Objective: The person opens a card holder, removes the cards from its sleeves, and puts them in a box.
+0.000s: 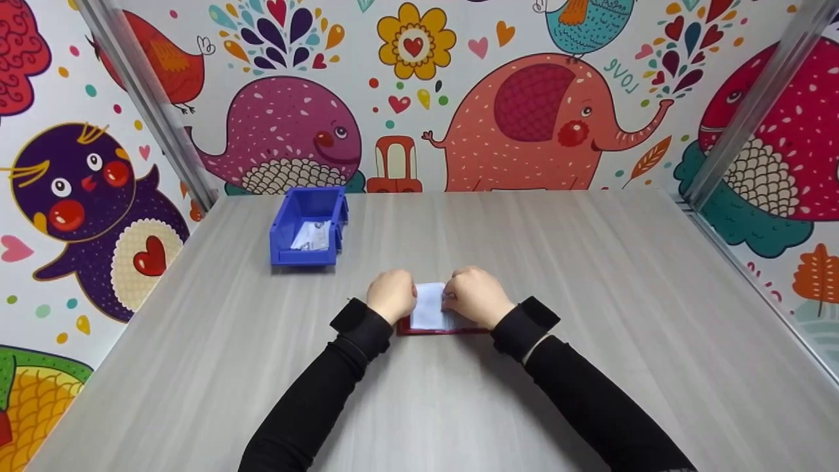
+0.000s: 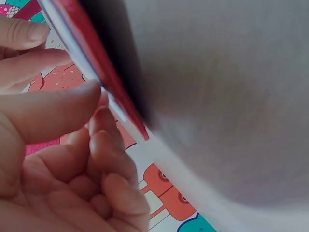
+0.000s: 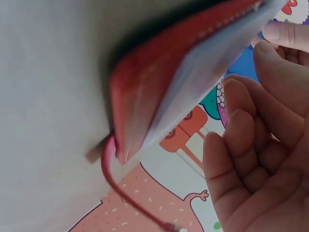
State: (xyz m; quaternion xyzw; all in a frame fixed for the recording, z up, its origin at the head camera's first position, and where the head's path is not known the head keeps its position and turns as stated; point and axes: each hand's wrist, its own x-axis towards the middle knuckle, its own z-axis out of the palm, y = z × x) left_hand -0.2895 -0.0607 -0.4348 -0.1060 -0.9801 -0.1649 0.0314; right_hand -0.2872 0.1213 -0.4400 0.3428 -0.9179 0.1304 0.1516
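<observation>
A flat red pouch [image 3: 140, 77] lies on the table in front of me, a thin red cord [image 3: 116, 186] trailing from one corner. On top of it is a white sheet [image 1: 427, 307], its surface slightly raised from the red in the right wrist view. My left hand [image 1: 391, 296] pinches the sheet's left edge between thumb and index finger, the other fingers curled below. At the opposite side my right hand [image 1: 477, 298] pinches the sheet near its right edge, covering much of the pouch in the head view. Both thumbs show close to the white layer in the wrist views.
A blue bin [image 1: 303, 257] stands at the back left of the table [image 1: 590, 262], with white printed paper pieces [image 1: 312, 236] inside. Behind the table rises a wall [image 1: 406, 98] with cartoon animals, and metal posts [image 1: 164, 105] frame the sides.
</observation>
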